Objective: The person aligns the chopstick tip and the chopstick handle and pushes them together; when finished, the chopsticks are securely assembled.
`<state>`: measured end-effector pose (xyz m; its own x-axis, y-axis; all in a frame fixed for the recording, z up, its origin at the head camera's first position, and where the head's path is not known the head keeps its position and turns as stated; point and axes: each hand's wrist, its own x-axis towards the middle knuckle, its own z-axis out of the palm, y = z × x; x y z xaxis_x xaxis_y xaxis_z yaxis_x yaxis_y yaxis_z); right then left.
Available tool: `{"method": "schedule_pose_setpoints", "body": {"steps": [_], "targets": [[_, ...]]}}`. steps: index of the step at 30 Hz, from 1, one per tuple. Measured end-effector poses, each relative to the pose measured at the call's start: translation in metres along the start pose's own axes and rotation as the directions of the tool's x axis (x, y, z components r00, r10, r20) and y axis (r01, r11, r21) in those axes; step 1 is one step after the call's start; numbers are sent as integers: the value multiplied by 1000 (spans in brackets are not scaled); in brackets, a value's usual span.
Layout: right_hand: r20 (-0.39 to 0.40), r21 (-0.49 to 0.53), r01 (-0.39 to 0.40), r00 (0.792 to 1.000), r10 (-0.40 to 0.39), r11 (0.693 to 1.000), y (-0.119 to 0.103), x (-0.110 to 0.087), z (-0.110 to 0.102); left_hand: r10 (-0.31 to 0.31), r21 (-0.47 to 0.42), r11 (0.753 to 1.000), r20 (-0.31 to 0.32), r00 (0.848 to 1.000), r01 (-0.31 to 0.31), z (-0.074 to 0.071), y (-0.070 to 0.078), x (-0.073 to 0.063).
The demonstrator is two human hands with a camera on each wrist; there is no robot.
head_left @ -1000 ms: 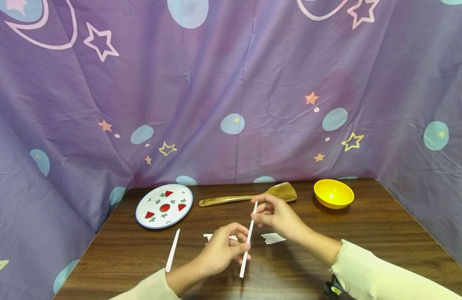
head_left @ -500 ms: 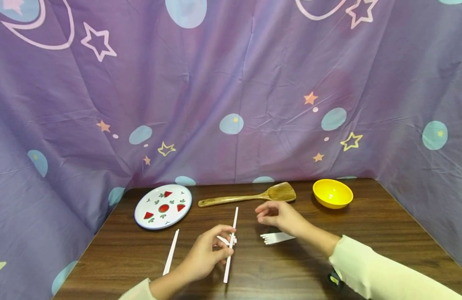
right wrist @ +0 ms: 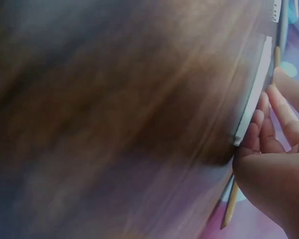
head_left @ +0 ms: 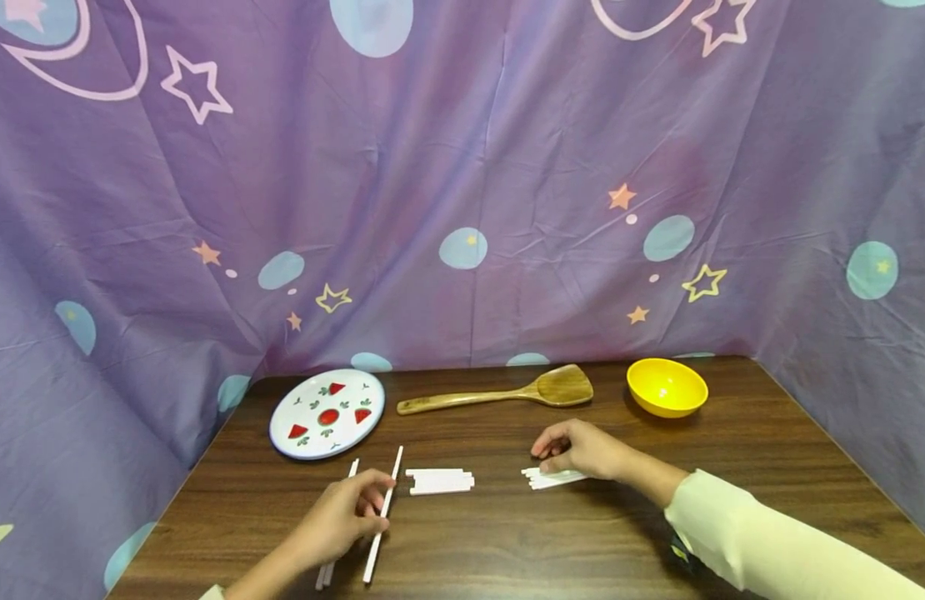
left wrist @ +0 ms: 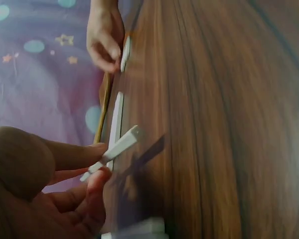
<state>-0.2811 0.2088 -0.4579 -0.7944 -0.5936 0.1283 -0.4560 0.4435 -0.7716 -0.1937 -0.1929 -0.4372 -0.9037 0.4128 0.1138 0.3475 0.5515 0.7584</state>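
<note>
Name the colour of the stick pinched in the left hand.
White; the stick shows best in the head view.

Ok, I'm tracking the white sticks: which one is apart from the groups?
The single stick pinched in the left hand; the other white sticks lie side by side in groups.

Leftmost white sticks [head_left: 329, 575] partly hidden behind left hand [head_left: 350, 512].

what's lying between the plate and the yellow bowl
The wooden spatula lies between the plate and the yellow bowl, as the head view shows.
</note>
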Motion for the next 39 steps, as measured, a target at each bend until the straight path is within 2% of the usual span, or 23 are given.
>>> {"method": "schedule_pose_setpoints", "body": {"steps": [4, 9, 13, 17, 20, 23, 31, 39], "targets": [[1, -20, -9, 1000, 9, 1000, 5, 1, 1, 5, 135, 991, -5, 1000, -5, -7, -11, -6], [20, -2, -28, 999, 28, 1000, 8, 1, -1, 10, 286, 958, -11, 1000, -7, -9, -18, -10], [30, 16, -21, 999, 20, 1000, 7, 1, -2, 17, 350, 937, -14, 1000, -11, -10, -21, -12], [39, 42, -25, 999, 23, 999, 7, 1, -1, 20, 389, 921, -53, 998, 2, -10, -25, -16], [42, 43, -41, 998, 39, 998, 7, 1, -2, 4, 401, 915, -94, 996, 34, -11, -27, -17], [47, 37, -49, 998, 47, 998, 5, 0, -3, -1, 393, 918, -109, 994, 44, -14, -29, -18], [59, 36, -39, 998, 37, 999, 4, 0, -3, 114, 320, 944, -75, 991, -85, -21, -36, -22], [61, 64, -76, 995, 72, 995, 6, 0, -2, 93, 312, 948, -69, 993, -67, -23, -40, -23]]}}
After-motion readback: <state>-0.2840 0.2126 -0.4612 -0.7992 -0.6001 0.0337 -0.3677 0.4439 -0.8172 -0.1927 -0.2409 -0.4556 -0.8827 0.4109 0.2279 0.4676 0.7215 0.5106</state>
